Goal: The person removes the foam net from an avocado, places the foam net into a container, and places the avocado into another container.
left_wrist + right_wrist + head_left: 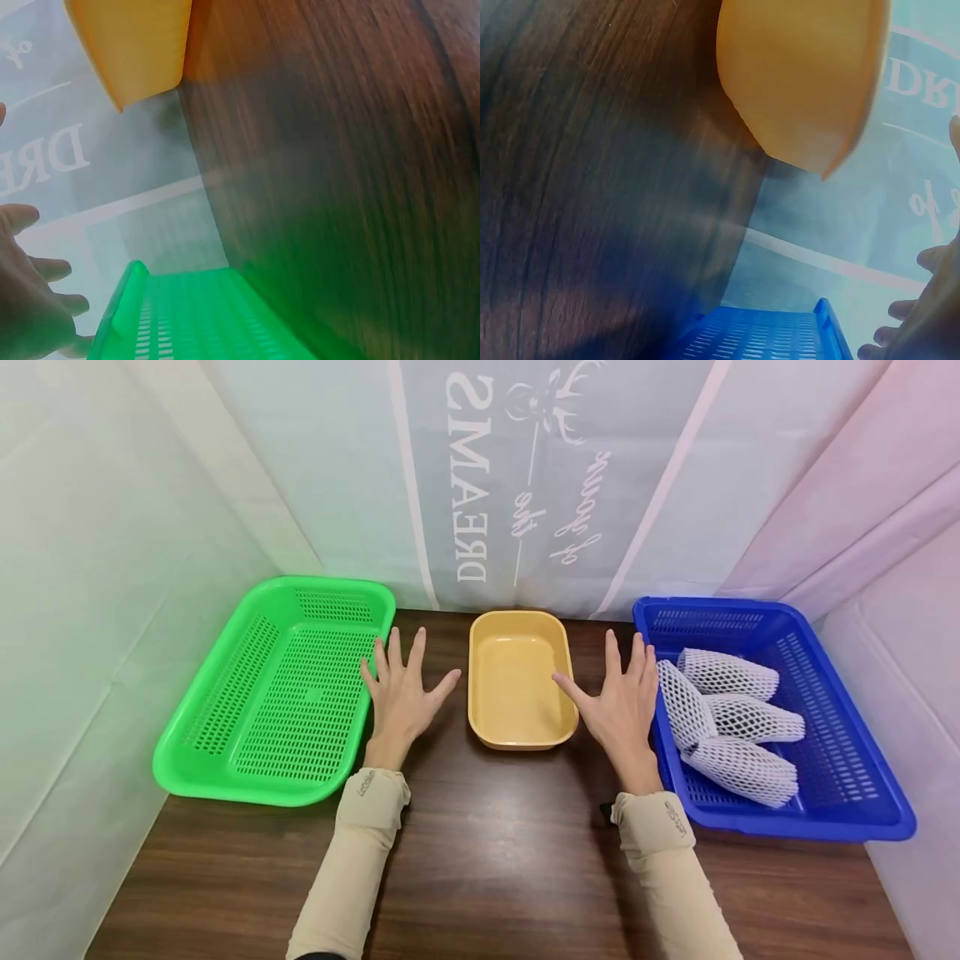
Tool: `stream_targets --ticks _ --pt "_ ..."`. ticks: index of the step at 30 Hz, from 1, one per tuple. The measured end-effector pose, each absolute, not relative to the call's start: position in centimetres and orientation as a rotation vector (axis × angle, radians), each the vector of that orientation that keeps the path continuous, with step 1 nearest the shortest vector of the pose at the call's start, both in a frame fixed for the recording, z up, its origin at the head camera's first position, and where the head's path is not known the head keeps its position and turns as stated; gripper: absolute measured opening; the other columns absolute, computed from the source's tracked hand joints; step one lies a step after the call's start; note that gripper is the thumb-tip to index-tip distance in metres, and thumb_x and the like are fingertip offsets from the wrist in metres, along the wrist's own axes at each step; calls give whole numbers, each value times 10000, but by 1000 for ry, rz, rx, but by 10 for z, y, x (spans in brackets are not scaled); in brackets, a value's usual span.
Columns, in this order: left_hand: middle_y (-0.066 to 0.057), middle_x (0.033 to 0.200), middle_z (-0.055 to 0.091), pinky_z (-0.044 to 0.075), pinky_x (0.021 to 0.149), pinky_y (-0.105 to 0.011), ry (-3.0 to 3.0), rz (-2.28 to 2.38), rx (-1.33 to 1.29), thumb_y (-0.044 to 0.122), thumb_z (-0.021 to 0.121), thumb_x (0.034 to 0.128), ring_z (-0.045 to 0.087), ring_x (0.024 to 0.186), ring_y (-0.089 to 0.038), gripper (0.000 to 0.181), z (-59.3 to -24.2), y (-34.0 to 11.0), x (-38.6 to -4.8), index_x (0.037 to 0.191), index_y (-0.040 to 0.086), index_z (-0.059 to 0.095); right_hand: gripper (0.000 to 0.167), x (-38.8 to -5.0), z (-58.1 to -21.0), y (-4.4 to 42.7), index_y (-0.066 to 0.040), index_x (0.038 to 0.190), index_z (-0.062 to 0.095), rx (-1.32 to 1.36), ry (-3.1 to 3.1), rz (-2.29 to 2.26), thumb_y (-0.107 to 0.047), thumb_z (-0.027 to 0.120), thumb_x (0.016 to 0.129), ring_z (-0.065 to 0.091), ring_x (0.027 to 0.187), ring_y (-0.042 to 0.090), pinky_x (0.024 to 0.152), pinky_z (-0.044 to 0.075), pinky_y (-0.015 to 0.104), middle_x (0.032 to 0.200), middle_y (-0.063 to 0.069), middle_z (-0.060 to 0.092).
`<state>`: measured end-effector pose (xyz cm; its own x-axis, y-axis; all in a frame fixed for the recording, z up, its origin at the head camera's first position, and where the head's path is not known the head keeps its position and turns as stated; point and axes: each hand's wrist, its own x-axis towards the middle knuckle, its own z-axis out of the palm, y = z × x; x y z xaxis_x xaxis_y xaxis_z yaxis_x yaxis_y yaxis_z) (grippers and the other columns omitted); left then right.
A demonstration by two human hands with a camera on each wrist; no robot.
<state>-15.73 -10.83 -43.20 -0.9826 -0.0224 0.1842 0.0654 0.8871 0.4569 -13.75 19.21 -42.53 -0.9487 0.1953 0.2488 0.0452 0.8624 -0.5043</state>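
Note:
My left hand (402, 697) hovers between the green basket (300, 693) and the yellow tray (521, 681), fingers spread and holding nothing. On the other side my right hand (621, 706) is spread too, its thumb overlapping the tray's right rim in the head view; whether it touches cannot be told. The blue basket (832, 727) stands beside that hand. In it lie several white foam-net bundles (753, 724); what they wrap is hidden. Both the green basket and the tray show bare bottoms. In the left wrist view, fingers (49, 268) appear beside the green basket's rim.
A dark wooden table (487, 860) carries all three containers. Behind it hangs a pale cloth (352, 468) with mirrored lettering, close to the tray's far end. White cloth walls (82, 610) stand at the left and right sides.

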Motion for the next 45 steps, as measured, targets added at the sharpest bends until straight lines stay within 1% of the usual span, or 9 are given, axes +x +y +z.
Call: stream_targets --ticks 7,13,19,25,31,36,40,42,45 --pt "-198 1622 189 114 1170 -674 -2838 -742 -12 708 510 889 113 1512 -438 863 -432 -115 -150 1578 249 266 1018 -123 -419 196 -265 1593 222 -181 -2742 750 -716 657 790 65 1535 407 1205 112 634 1659 174 117" --pt "-205 1618 193 185 1164 -650 -2870 -773 30 714 502 894 179 1488 -443 882 -427 -122 -137 1591 256 217 1013 -110 -415 199 -276 1592 220 -197 -2750 754 -695 674 790 80 1529 417 1206 105 633 1657 175 128" --pt "-222 1609 215 232 1147 -661 -2903 -820 87 714 514 890 221 1473 -450 898 -420 -131 -127 1591 242 211 1011 -102 -413 205 -238 1577 281 -193 -2735 741 -698 689 775 98 1528 400 1197 127 642 1645 198 163" --pt "-228 1582 280 310 1099 -672 -2926 -810 110 712 514 892 297 1445 -451 890 -420 -140 -123 1578 208 254 1023 -94 -410 214 -218 1585 257 -217 -2773 742 -706 672 788 125 1517 429 1198 140 642 1640 215 161" --pt "-232 1557 322 349 1070 -667 -2954 -801 147 715 498 901 351 1407 -461 880 -421 -147 -119 1559 169 295 999 -83 -400 226 -198 1578 281 -211 -2758 769 -681 680 800 170 1503 437 1190 169 642 1626 220 204" --pt "-252 1532 367 361 1062 -662 -2979 -784 164 689 485 925 378 1384 -468 851 -421 -152 -117 1550 138 318 981 -73 -394 243 -190 1576 283 -235 -2760 760 -663 677 813 174 1495 450 1191 154 645 1609 245 221" --pt "-249 1469 451 434 978 -639 -2965 -756 148 617 513 951 469 1298 -463 774 -422 -155 -116 1530 127 362 965 -68 -390 261 -187 1582 264 -276 -2783 738 -662 649 837 156 1493 463 1185 138 657 1608 260 204" --pt "-234 1429 499 470 911 -619 -2951 -750 141 543 539 968 529 1219 -459 700 -423 -157 -115 1519 139 388 952 -66 -388 270 -168 1582 260 -301 -2797 728 -659 627 854 142 1493 475 1182 126 666 1607 270 198" --pt "-224 1373 559 512 761 -565 -2927 -738 132 431 565 984 615 1035 -448 603 -424 -159 -113 1506 165 418 939 -62 -385 284 -144 1588 231 -347 -2825 734 -650 590 884 89 1504 483 1177 93 687 1618 279 159"
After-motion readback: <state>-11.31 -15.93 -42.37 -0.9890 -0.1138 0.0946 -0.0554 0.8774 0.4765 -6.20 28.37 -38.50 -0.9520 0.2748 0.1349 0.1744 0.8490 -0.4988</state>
